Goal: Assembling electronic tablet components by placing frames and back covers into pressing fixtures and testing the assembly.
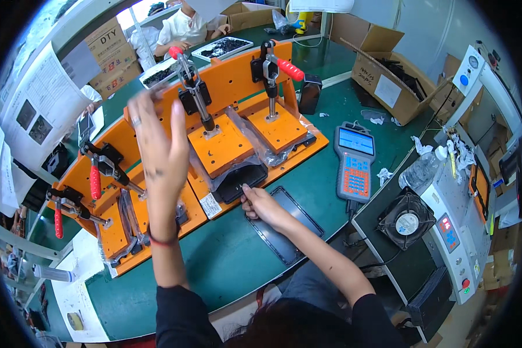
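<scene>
Housing point(238, 182), black, sits at the front of the right-hand orange fixture point(232, 83), probably light, stiff, best held by its rim; right hand point(262, 207) pinches there, left hand point(161, 145), fingers extended, hovers beside the fixture.

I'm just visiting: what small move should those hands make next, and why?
Perhaps the left hand should reach for the red handle just beyond it. That hand is raised, open and seemingly empty, while the right hand is busy at the near edge of the black part, so the left looks free.
</scene>
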Demonstrator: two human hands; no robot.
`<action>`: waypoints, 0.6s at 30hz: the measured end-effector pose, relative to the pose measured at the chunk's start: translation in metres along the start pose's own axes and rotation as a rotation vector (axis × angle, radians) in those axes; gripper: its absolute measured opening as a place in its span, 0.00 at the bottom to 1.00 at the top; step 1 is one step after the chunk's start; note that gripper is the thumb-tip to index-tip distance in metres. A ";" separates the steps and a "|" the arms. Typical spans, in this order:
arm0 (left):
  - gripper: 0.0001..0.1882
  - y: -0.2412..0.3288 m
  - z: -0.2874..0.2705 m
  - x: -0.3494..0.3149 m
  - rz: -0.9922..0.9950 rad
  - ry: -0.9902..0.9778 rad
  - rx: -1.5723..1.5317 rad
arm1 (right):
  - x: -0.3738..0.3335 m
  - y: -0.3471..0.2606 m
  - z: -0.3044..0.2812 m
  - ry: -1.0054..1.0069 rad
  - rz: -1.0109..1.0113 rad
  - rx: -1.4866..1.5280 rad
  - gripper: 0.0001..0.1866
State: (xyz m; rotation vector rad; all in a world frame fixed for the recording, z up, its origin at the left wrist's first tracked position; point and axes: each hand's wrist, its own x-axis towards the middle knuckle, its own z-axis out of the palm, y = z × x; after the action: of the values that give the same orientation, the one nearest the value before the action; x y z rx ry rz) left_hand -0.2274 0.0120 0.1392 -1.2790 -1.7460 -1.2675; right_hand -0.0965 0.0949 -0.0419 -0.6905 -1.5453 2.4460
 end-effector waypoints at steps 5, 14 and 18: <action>0.15 -0.023 -0.011 -0.040 -0.194 -0.271 0.284 | 0.014 -0.006 0.017 0.013 0.031 -0.156 0.24; 0.29 -0.084 0.002 -0.061 -0.628 -0.622 0.432 | 0.022 -0.015 0.020 0.079 0.002 -0.546 0.31; 0.32 -0.088 -0.002 -0.056 -0.692 -0.687 0.377 | 0.014 -0.024 0.033 0.051 -0.345 -0.154 0.16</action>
State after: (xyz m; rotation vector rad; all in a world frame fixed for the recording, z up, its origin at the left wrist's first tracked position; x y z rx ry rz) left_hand -0.2914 -0.0154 0.0612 -0.9621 -2.9311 -0.7658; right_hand -0.1269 0.0847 -0.0130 -0.4586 -1.6854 2.0626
